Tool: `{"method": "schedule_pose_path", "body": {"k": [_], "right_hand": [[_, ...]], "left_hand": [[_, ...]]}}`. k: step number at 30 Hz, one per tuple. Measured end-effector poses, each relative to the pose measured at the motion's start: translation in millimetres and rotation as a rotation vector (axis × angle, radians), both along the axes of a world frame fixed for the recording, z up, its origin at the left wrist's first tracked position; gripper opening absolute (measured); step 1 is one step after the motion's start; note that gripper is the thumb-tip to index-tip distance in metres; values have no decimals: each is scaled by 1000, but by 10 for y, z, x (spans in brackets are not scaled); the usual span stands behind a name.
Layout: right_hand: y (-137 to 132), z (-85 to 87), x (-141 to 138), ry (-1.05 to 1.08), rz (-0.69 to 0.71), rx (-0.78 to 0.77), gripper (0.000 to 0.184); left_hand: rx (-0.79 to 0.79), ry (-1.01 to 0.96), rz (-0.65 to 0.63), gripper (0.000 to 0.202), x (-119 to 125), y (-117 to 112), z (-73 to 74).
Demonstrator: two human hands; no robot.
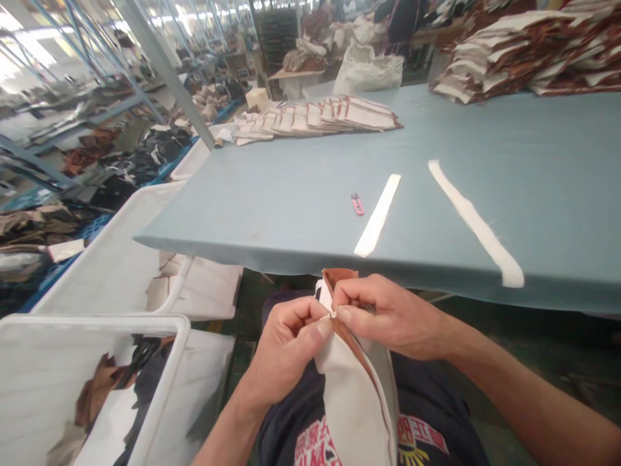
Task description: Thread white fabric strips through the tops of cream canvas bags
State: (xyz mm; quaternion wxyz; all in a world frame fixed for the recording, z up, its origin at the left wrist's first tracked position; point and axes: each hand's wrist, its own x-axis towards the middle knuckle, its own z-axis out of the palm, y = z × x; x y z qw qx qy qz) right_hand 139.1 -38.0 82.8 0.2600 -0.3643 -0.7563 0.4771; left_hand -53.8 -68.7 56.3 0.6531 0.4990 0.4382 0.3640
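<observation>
Between my two hands hangs a long off-white fabric piece (356,395) with a brown inner side and a seam running down its middle. My left hand (295,343) pinches its edge near the upper part of the seam. Right beside those fingertips, my right hand (388,317) pinches the same piece, thumb and forefinger closed on it. A small light bit shows where the fingertips meet; I cannot make out what it is. The brown top end of the piece sticks up beyond my fingers, and its lower end drops over my lap.
On the blue-grey table (272,200) lie pink thread snips (358,204) and two white strips, a short one (378,215) and a long one (478,223). Cream pieces (317,118) lie in a row behind, brown-and-white stacks (514,55) at right. White bins (109,323) stand left.
</observation>
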Motion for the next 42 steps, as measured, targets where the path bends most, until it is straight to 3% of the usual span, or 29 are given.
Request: {"method": "schedule_pose_path", "body": {"k": [3,6,9,15,19,22,24,27,30,32,34,37,42], "right_hand": [[-32,21,31,25,1,24,20],[-110,120,76,5,-98,255,7],[-204,230,104,-60,-95,506,2],[-351,319,97,-214,-5,764,19],[-421,378,96,-359,78,925,26],[-461,391,71,-422,67,1024,26],[-476,365,43,-387,-3,999,24],[-481,313,0,-286,-148,789,15],[-480,314,-25,-212,-205,414,12],[-481,347,-28,-162,-170,126,12],[-486,384,-25,-119,-125,-66,11],[-500,411,-23,-101,-102,-103,12],[-521,408,-57,-213,-152,200,16]], "left_hand": [[-11,-74,41,50,-1,-76,-54],[91,41,73,42,4,-147,69],[292,211,94,29,6,-204,233],[615,447,89,26,11,-290,364],[717,510,77,25,0,-345,412],[768,520,86,26,10,-380,440],[789,525,111,26,36,-395,451],[763,493,152,25,78,-394,438],[637,368,128,24,76,-369,370],[528,253,69,23,42,-353,300],[456,173,25,24,-3,-352,235],[417,154,16,27,-63,-383,195],[430,272,0,33,-114,-414,305]]}}
